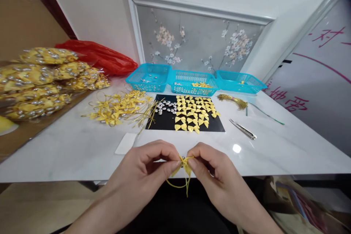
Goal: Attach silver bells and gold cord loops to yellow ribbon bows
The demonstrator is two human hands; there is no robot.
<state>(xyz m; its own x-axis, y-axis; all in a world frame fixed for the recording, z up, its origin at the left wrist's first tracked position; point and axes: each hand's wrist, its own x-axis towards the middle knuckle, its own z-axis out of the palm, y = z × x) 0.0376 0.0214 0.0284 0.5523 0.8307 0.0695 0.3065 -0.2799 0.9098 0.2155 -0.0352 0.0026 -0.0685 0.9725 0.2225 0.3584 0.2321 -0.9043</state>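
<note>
Between my two hands, just at the table's front edge, is a yellow ribbon bow (185, 163) with thin cord ends hanging below it. My left hand (153, 168) pinches its left side between thumb and forefinger. On the right side, the thumb and forefinger of my right hand (212, 168) do the same. A small silvery bit shows at the bow's middle. Beyond my hands lies a black mat (161, 122) with rows of yellow bows (192, 111) and a cluster of silver bells or beads (166, 106).
Left of the mat lies a heap of corded yellow bows (117, 106), with stacked filled bags (41, 80) farther left. Three blue baskets (194, 76) line the back. Snips (243, 129), a gold cord bundle (233, 100) and a white pad (125, 143) are on the table.
</note>
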